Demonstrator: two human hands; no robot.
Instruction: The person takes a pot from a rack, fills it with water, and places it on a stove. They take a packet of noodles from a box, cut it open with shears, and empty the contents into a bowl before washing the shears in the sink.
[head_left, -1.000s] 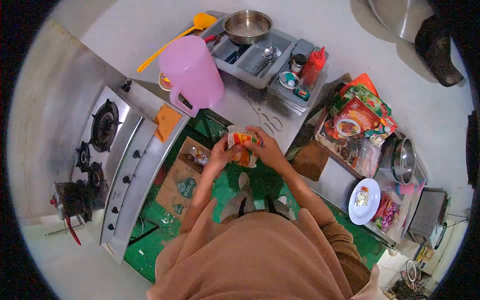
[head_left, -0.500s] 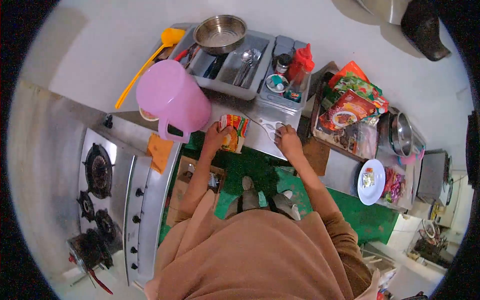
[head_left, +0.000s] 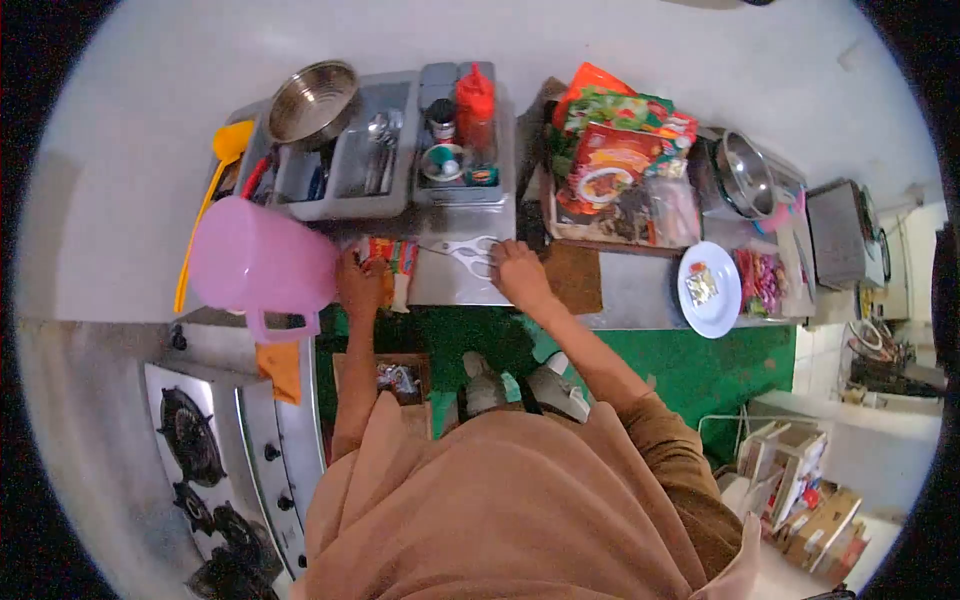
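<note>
My left hand is closed on a small red and yellow packet at the front edge of the steel counter. White-handled scissors lie on the counter to the right of the packet, their blades pointing toward it. My right hand is at the scissors' handle end, its fingers bent and close together on or beside the loops; whether they grip them is hidden. A large pink pitcher stands just left of my left hand.
Behind are a grey cutlery tray with a steel bowl, and a red squeeze bottle. To the right are food packets, a white plate and a metal bowl. A gas stove is at lower left.
The view has turned, so the counter items appear farther left. My left hand still holds the packet, and my right hand remains by the scissors' handles.
</note>
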